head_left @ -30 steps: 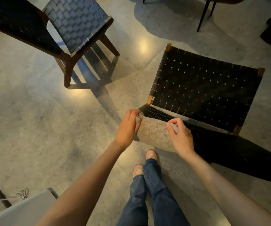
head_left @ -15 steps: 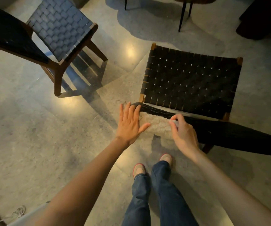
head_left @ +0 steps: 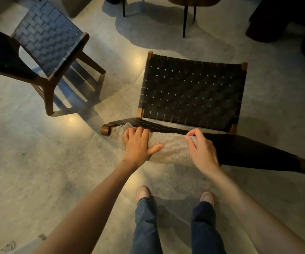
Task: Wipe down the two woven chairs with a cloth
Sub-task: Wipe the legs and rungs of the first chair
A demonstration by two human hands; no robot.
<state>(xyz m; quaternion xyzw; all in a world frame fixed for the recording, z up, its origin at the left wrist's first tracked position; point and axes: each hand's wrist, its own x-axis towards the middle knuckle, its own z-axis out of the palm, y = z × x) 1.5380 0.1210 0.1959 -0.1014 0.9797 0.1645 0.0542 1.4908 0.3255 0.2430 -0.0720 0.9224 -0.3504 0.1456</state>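
A fluffy beige terry cloth drapes over the backrest of the black woven chair at frame centre; the left hand presses it, fingers curled over the top; the right hand pinches its right edge.

The left edge crops the second woven chair.

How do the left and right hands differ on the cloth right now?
The left hand lies palm-down on the cloth, fingers curled over the backrest top, thumb splayed; the right hand only pinches the cloth's edge. The left sits nearer the backrest's wooden end, the right nearer its middle. Both touch the cloth.
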